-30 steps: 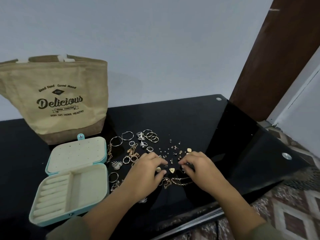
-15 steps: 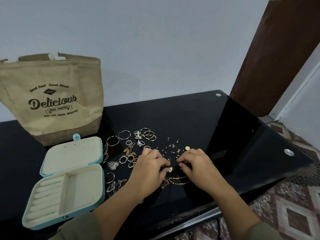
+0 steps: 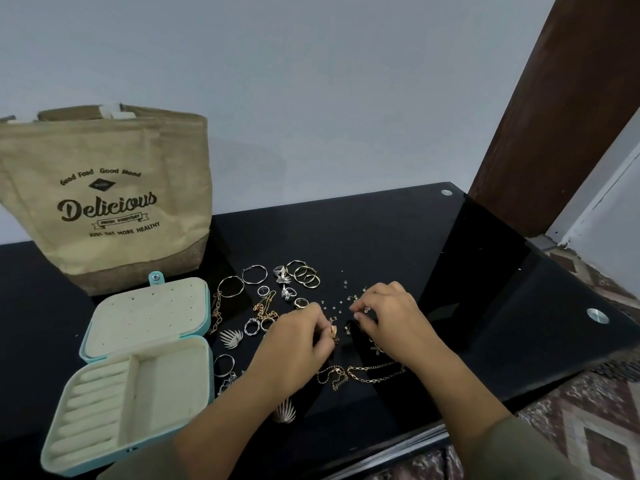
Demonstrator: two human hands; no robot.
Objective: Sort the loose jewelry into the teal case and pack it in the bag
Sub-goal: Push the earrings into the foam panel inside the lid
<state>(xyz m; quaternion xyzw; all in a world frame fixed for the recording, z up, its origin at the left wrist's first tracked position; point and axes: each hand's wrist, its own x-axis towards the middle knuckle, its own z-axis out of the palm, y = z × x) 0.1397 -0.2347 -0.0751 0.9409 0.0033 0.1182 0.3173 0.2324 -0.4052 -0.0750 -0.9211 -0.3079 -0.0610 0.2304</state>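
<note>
Tan bag [image 3: 104,237], upper left of the frame, with dark brown print on its front. Arched top line: "Good Food Good Mood". Large script at centre: "Delicious". On the ribbon banner [image 3: 119,220] below: "FRESH EVERYDAY". Bottom line: "JUST EAT MORE HEALTHY". The diamond badge [image 3: 101,184] under the top line bears lettering too small to read.

Glossy black glass table [image 3: 450,258], rough matt woven bag [image 3: 104,202], shiny metal jewelry [image 3: 304,275], soft cream-lined case [image 3: 145,375].
</note>
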